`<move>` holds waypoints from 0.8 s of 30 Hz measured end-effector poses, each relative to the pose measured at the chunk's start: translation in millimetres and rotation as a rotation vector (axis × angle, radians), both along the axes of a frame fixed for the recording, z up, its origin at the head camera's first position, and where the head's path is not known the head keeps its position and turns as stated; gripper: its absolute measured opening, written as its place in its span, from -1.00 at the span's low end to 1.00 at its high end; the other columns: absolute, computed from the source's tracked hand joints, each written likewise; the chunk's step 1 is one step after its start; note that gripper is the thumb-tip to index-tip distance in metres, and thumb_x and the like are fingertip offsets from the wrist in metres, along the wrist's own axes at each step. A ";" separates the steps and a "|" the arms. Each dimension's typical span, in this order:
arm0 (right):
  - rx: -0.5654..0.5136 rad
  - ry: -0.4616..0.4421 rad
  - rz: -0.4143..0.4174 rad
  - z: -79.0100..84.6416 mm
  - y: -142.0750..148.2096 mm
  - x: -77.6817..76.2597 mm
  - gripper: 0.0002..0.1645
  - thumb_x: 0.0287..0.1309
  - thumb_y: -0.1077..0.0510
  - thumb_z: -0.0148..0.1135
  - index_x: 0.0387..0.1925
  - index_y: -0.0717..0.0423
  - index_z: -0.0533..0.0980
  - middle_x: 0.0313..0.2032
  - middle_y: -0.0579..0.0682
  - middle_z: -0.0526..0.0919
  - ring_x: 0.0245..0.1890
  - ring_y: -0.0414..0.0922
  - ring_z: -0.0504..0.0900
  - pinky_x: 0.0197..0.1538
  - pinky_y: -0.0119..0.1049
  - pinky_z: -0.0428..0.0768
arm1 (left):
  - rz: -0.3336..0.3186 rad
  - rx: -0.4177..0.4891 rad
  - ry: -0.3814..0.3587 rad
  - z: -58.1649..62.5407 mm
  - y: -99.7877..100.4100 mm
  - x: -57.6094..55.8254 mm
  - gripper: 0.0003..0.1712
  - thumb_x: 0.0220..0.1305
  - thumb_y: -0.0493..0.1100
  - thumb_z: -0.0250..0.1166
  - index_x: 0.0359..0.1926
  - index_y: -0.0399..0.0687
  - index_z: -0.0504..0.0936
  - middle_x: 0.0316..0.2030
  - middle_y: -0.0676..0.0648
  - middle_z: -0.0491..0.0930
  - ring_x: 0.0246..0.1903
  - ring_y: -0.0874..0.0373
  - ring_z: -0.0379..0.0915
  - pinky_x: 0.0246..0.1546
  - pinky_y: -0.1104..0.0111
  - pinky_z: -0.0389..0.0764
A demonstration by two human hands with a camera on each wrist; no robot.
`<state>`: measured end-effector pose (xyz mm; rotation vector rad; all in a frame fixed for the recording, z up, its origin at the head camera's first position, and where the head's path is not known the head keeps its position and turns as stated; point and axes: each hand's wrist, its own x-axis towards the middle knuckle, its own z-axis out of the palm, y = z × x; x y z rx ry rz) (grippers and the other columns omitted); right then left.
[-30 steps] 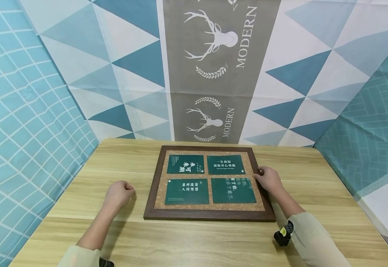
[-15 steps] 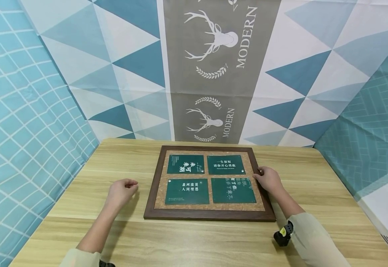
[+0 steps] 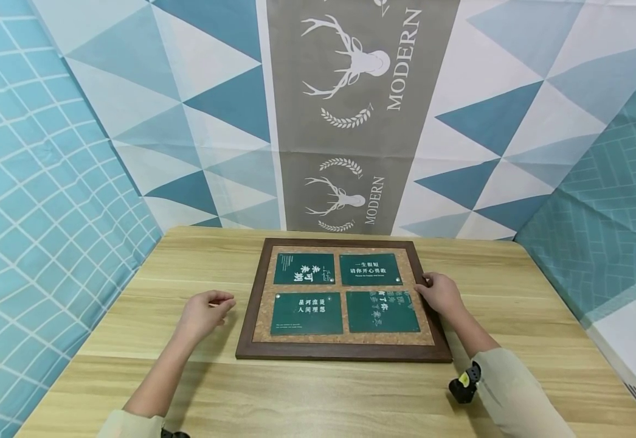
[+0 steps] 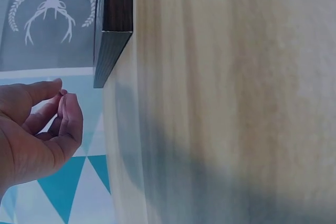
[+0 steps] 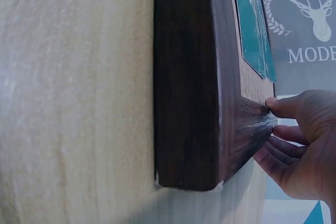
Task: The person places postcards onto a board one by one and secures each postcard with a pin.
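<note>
A cork board in a dark brown wooden frame (image 3: 344, 351) lies flat on the table, with several green cards bearing white Chinese writing. Small pale pin heads show at corners of the upper left card (image 3: 290, 277), the upper right card (image 3: 371, 281) and the lower left card (image 3: 285, 316). My right hand (image 3: 442, 295) grips the frame's right rail, thumb on top and fingers along the outer side, beside the lower right card (image 3: 397, 322). Just left of the frame, my left hand (image 3: 203, 316) hovers with fingers loosely bent and nothing seen between them.
The wood-grain table (image 3: 318, 395) runs back to a patterned cloth wall (image 3: 230, 121). Blue tiled-pattern cloth (image 3: 50, 182) flanks its left side. A black wrist camera (image 3: 463, 389) sits at the right cuff.
My left hand has moved slightly right, toward the frame, and its fingers have loosened from a tighter curl. My right hand and the board have stayed in place.
</note>
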<state>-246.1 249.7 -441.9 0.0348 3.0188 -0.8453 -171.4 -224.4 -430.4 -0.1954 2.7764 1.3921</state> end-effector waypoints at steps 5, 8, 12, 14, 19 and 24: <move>0.005 0.005 0.000 0.2 0.1 0.7 -0.43 0.26 0.13 0.11 0.16 0.46 0.34 -0.16 0.35 0.58 -0.37 0.03 0.56 -0.43 -0.22 0.49 | -0.014 0.003 0.025 3.5 4.3 -0.2 -0.66 0.29 -0.15 0.19 -0.02 -0.30 0.58 -0.15 -0.25 0.64 -0.27 0.02 0.62 -0.34 0.38 0.66; 0.016 0.014 0.007 -0.4 0.7 1.4 -0.43 0.26 0.12 0.11 0.17 0.46 0.34 -0.10 0.38 0.56 -0.25 0.11 0.58 -0.35 -0.14 0.56 | -0.035 0.002 0.042 4.4 8.0 0.1 -0.68 0.27 -0.16 0.21 -0.05 -0.31 0.59 -0.17 -0.24 0.65 -0.26 0.05 0.61 -0.33 0.40 0.65; 0.016 0.018 0.015 -1.6 2.9 2.0 -0.43 0.28 0.09 0.09 0.16 0.44 0.35 -0.07 0.39 0.55 -0.19 0.15 0.58 -0.30 -0.10 0.57 | -0.046 -0.001 0.046 5.0 14.0 -0.2 -0.69 0.24 -0.15 0.24 -0.08 -0.28 0.61 -0.21 -0.20 0.66 -0.28 0.09 0.60 -0.35 0.41 0.64; 0.005 0.023 0.012 -1.8 3.9 2.7 -0.45 0.29 0.07 0.08 0.14 0.42 0.38 -0.06 0.38 0.56 -0.19 0.14 0.59 -0.30 -0.10 0.58 | -0.047 -0.003 0.050 5.6 16.7 -0.4 -0.69 0.23 -0.14 0.25 -0.09 -0.27 0.61 -0.23 -0.19 0.66 -0.29 0.08 0.59 -0.37 0.41 0.63; -0.030 0.052 0.015 0.6 5.6 6.0 -0.49 0.30 0.03 0.05 0.09 0.36 0.45 0.01 0.38 0.53 -0.10 0.19 0.58 -0.22 -0.03 0.61 | -0.034 0.003 0.057 7.1 21.7 -1.6 -0.71 0.21 -0.14 0.26 -0.11 -0.25 0.62 -0.26 -0.16 0.66 -0.30 0.04 0.58 -0.39 0.41 0.59; -0.028 0.086 0.060 5.3 5.9 10.6 -0.52 0.28 0.03 0.09 0.05 0.33 0.49 0.03 0.36 0.52 -0.10 0.19 0.58 -0.26 -0.07 0.61 | -0.034 -0.009 0.065 9.5 25.6 -2.2 -0.71 0.21 -0.15 0.27 -0.11 -0.25 0.63 -0.26 -0.16 0.67 -0.32 0.05 0.57 -0.41 0.43 0.56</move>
